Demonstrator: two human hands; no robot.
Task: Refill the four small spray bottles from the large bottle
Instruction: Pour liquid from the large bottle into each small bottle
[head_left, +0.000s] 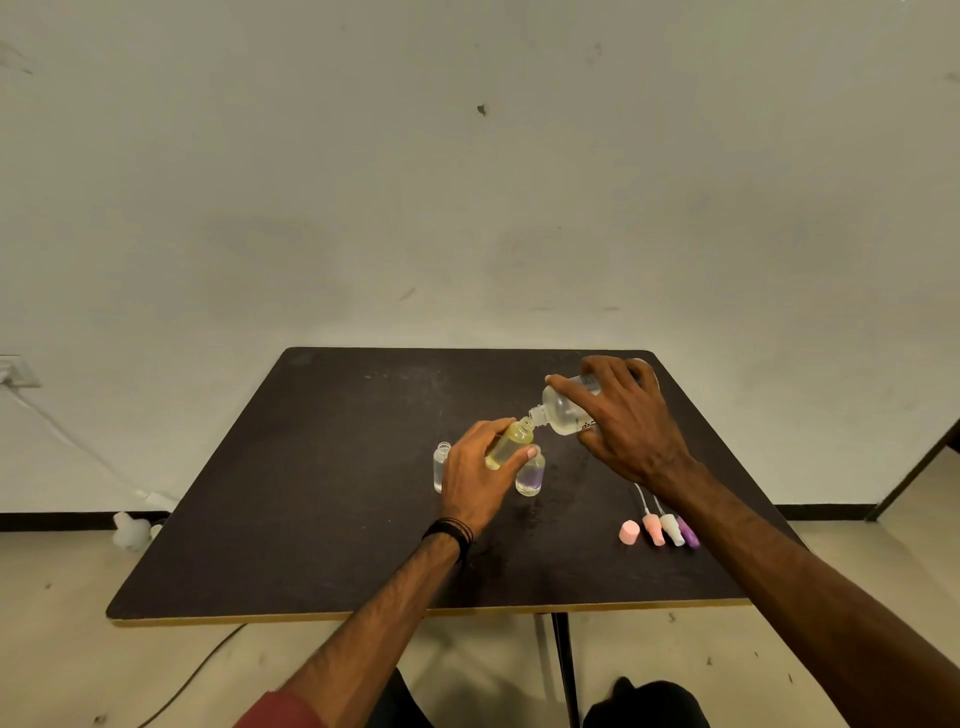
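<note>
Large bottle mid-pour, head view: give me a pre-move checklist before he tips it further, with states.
1. Right hand grips the large bottle: ok, fingers curled round its body.
2. Left hand holds the yellowish small bottle: ok, tilted toward the pour.
3. Large bottle's neck meets the small bottle's open mouth: ok, they look lined up, contact cannot tell.
4. Fill level in the yellowish bottle: cannot tell.
5. Neighbours clear: not ok, the purple-tinted bottle stands right beside the left hand; the clear bottle stands just left of it.
6. Spray tops out of the way: ok, lying near the right forearm.
</note>
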